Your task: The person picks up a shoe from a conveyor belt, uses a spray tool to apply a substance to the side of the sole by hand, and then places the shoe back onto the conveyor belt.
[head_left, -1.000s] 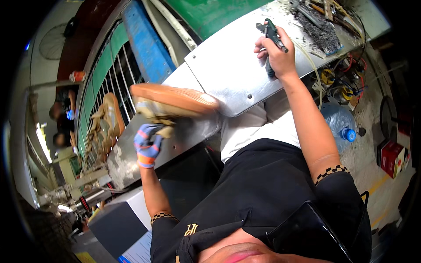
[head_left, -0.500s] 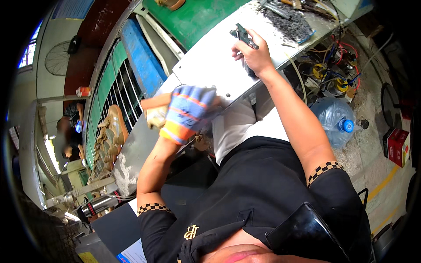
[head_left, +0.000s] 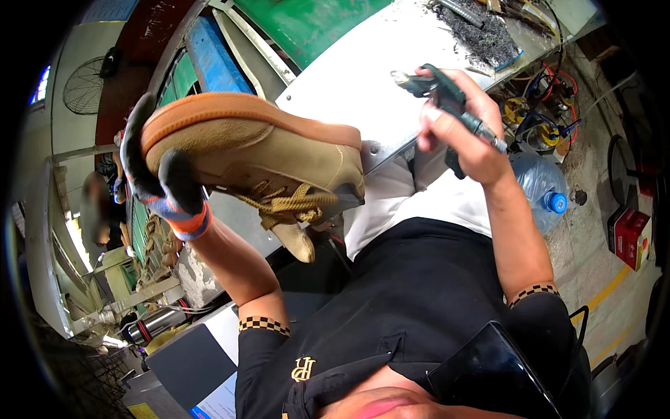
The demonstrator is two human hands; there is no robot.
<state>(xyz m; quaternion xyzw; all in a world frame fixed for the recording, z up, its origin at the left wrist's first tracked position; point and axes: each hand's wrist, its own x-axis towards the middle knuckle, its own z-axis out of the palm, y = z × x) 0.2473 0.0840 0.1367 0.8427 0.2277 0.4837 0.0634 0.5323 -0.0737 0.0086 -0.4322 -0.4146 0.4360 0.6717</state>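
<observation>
My left hand, in a striped work glove with dark palm and fingers, grips a tan suede lace-up shoe by the toe. The shoe lies on its side in the air, its brown sole toward the top, laces and tongue hanging below. Bare, my right hand is closed around a dark green pistol-shaped tool with metal fittings. Its pale tip points left, above the white worktop and apart from the shoe. What the tool does I cannot tell.
A heap of grey shavings lies on the worktop's far right. Below it are tangled hoses and wires, a large water bottle and a red box. More shoes stand on a rack at left, with another person beyond.
My left hand has lifted the shoe up from the worktop side and swung left, toward me. My right hand has come nearer and to the right with the dark tool.
</observation>
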